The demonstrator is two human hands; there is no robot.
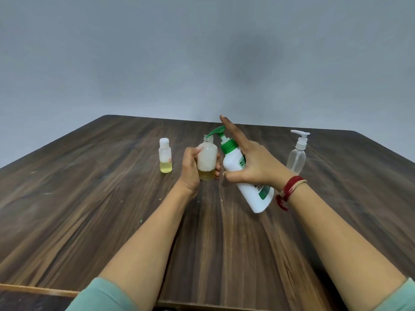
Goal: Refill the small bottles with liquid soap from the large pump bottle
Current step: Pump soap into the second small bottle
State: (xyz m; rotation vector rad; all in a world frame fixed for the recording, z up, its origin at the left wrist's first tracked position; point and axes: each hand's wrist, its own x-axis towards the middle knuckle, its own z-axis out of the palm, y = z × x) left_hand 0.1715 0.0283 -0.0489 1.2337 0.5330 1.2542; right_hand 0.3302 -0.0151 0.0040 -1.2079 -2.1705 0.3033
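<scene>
The left hand (192, 168) is wrapped around a small open bottle (207, 157), held upright just above the bench (89, 198). The fingers cover much of its near side. A shallow layer of yellowish liquid shows at its bottom, and the wall above is cloudy.

The right hand (252, 163) grasps the large pump bottle (252, 196), white and tilted toward the left. The thumb and lower fingers curl round the body, and the palm hides most of the label. Its index finger (231, 131) stretches straight over the green pump head (218, 130); whether it touches is hard to tell. The spout reaches over the small bottle's mouth.

A red thread band (288, 191) circles the right wrist.

A capped small bottle (165, 158) stands to the left on the bench, with yellow liquid low inside. A clear pump bottle (296, 158) stands to the right, its base hidden behind the right wrist.
</scene>
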